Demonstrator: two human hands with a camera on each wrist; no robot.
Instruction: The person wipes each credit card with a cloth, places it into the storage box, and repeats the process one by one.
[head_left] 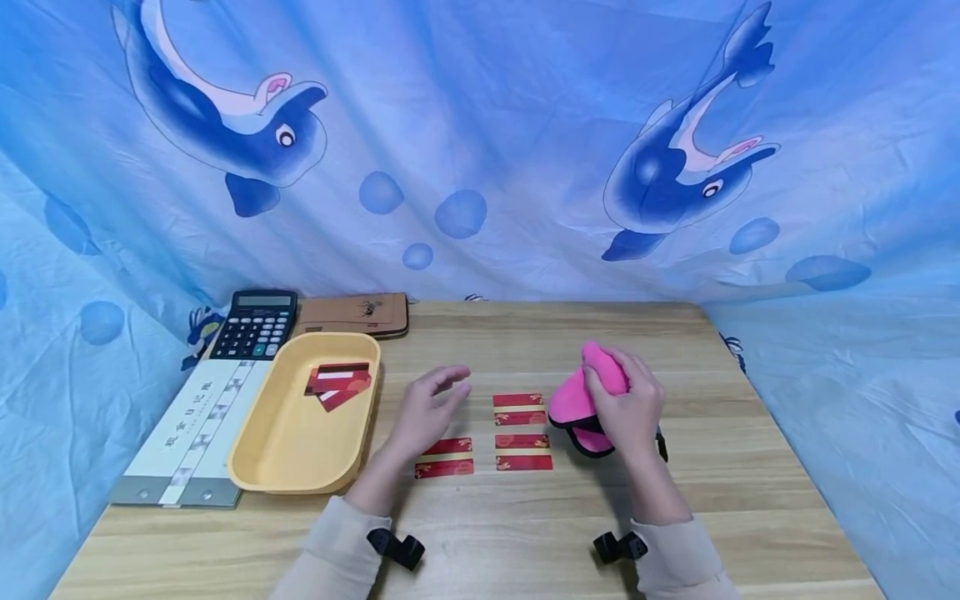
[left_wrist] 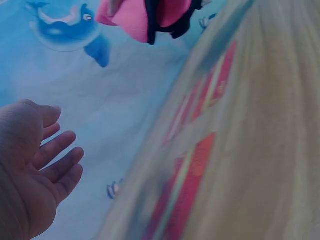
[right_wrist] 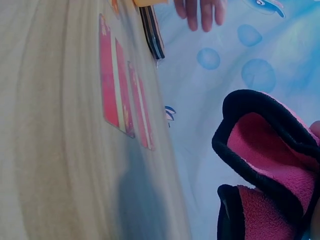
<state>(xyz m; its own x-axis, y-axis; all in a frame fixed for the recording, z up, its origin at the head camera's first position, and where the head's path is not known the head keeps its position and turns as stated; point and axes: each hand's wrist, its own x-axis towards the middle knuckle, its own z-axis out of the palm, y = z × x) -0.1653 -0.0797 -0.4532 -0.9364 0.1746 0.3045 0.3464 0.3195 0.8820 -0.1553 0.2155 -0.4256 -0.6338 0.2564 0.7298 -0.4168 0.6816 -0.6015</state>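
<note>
My right hand [head_left: 628, 408] grips a bunched pink fabric piece with black edging [head_left: 576, 398], thumb on its near side, just right of the cards. In the right wrist view the pink fabric [right_wrist: 270, 150] shows a fuzzy inside and folded, black-bound edges. My left hand [head_left: 426, 412] holds nothing; its fingers are loosely bent, with the palm turned inward. Under and beside it lies a red card with a gold band [head_left: 444, 458]. Two similar cards, an upper red card [head_left: 519, 409] and a lower red card [head_left: 523, 452], lie between the hands.
A yellow tray [head_left: 303, 454] at left contains several overlapping red cards [head_left: 339, 383]. Left of it lie a white ledger-like folder [head_left: 180, 429] and a black calculator [head_left: 255, 325]. A brown wallet [head_left: 352, 315] lies at the back edge. A blue dolphin-print curtain [head_left: 465, 125] surrounds the wooden table [head_left: 480, 542].
</note>
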